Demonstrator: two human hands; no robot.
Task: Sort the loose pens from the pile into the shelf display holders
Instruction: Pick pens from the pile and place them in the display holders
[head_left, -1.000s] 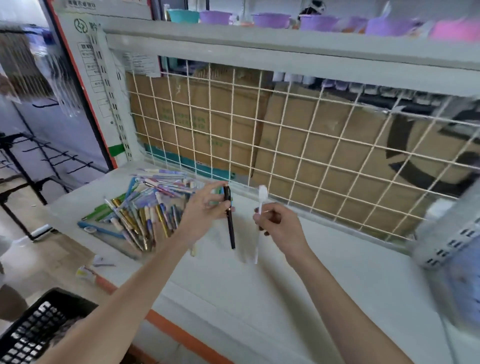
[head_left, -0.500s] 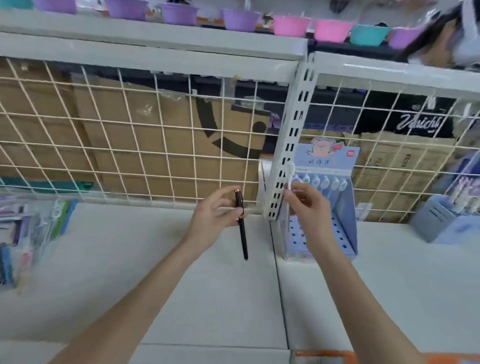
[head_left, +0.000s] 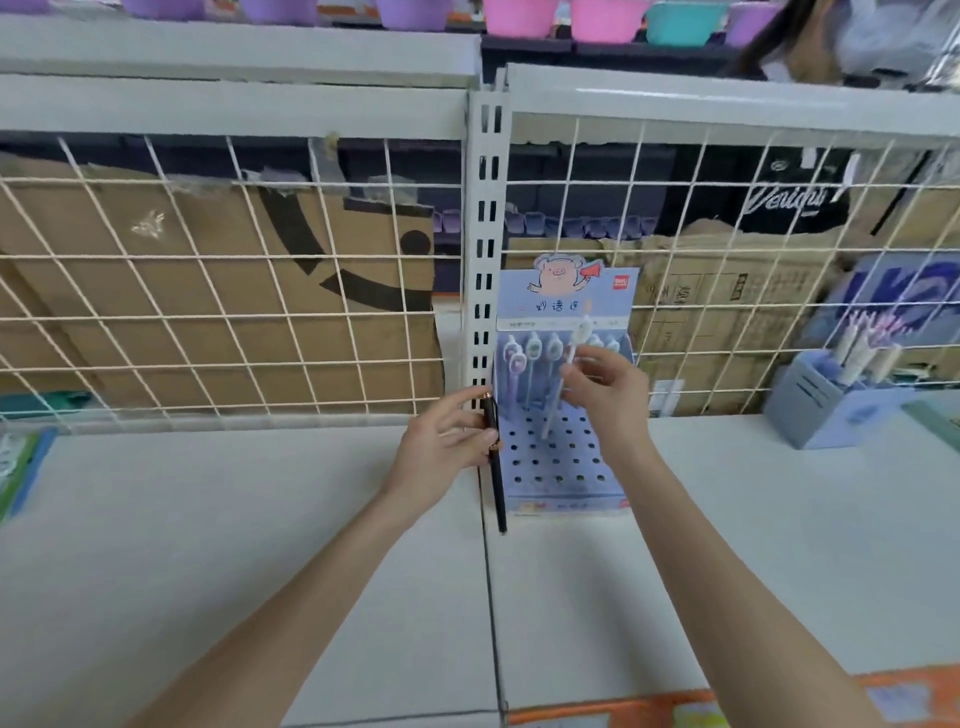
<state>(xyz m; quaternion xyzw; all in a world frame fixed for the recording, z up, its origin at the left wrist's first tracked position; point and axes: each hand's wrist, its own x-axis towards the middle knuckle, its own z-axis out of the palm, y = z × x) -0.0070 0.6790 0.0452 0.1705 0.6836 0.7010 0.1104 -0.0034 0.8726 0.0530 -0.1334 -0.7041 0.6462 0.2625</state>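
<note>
My left hand (head_left: 444, 441) pinches a black pen (head_left: 496, 483) that hangs upright, its tip just above the shelf by the white upright post. My right hand (head_left: 608, 395) holds a white pen (head_left: 563, 384) tilted over the blue display holder (head_left: 563, 467). Its lower end points at the holder's perforated deck. The holder has a pig picture on its back card, and several similar white pens stand in its back row. The pen pile is out of view to the left.
A second blue holder (head_left: 831, 405) with several pens stands at the right. White wire grid (head_left: 234, 312) backs the shelf, with cardboard behind it. Coloured bowls (head_left: 519, 15) line the upper shelf. Packaged items (head_left: 21, 467) lie at the far left edge.
The view has swung right from the pen pile to the blue holder. Both hands carried their pens along; my right hand now holds the white pen over the holder's holes.
</note>
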